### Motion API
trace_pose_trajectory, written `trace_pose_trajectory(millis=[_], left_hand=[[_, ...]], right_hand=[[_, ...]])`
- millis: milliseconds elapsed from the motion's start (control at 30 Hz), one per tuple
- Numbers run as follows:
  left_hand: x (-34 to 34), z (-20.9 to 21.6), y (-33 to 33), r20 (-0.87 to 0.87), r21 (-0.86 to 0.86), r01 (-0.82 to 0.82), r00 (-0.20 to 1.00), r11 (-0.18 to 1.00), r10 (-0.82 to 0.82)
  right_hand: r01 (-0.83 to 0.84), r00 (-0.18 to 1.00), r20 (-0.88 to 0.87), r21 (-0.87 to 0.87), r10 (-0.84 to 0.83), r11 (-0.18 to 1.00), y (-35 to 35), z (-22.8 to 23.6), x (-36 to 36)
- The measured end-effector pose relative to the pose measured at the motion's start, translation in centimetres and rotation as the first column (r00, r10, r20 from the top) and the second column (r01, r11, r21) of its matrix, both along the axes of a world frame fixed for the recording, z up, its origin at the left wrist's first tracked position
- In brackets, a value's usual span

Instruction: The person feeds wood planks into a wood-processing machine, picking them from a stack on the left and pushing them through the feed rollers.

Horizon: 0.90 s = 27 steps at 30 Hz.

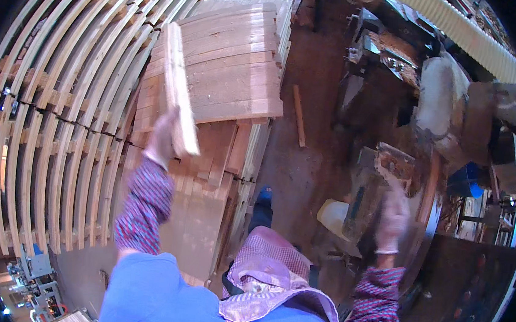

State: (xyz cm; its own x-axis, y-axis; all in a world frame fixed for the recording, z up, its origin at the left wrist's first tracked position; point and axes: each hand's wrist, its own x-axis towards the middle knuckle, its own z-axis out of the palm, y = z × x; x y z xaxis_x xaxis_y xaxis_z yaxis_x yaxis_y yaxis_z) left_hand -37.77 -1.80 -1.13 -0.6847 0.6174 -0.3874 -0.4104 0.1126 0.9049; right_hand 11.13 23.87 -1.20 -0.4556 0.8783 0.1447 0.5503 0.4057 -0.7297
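My left hand (163, 135), in a pale glove, grips a light wooden slat (177, 77) near its lower end. The slat stands out at a slant over a stack of wide wooden boards (229, 66). On the right, my gloved right hand (393, 219) is smeared by motion, so its fingers cannot be made out. It is reached out beside a dusty machine part (396, 162); whether the two touch is unclear. Patterned sleeve covers wrap both forearms.
Tall racks of spaced wooden slats (53, 112) fill the left. A loose wood strip (299, 115) lies on the brown floor. At right are a whitish container (334, 218), a blue bucket (467, 179) and a ribbed hose (459, 31) above machinery.
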Motion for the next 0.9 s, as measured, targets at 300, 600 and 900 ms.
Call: trace_pose_trajectory(millis=[300, 600, 900], left_hand=[[37.2, -2.6, 4.1, 0.389, 0.278, 0.222, 0.864, 0.935, -0.321], [45.5, -5.1, 4.9, 0.391, 0.390, 0.395, 0.746, 0.831, -0.539], [49.5, -3.4, 8.4, 0.322, 0.340, 0.532, 0.709, 0.776, -0.627]], right_hand=[[-0.336, 0.838, -0.546, -0.506, 0.006, 0.794, -16.4, 2.6, 3.0], [0.405, 0.832, -0.134, -0.518, -0.539, 0.753, -30.6, 3.5, 29.5], [0.689, 0.503, -0.193, -0.499, -0.843, 0.525, -29.9, -6.4, 31.2]])
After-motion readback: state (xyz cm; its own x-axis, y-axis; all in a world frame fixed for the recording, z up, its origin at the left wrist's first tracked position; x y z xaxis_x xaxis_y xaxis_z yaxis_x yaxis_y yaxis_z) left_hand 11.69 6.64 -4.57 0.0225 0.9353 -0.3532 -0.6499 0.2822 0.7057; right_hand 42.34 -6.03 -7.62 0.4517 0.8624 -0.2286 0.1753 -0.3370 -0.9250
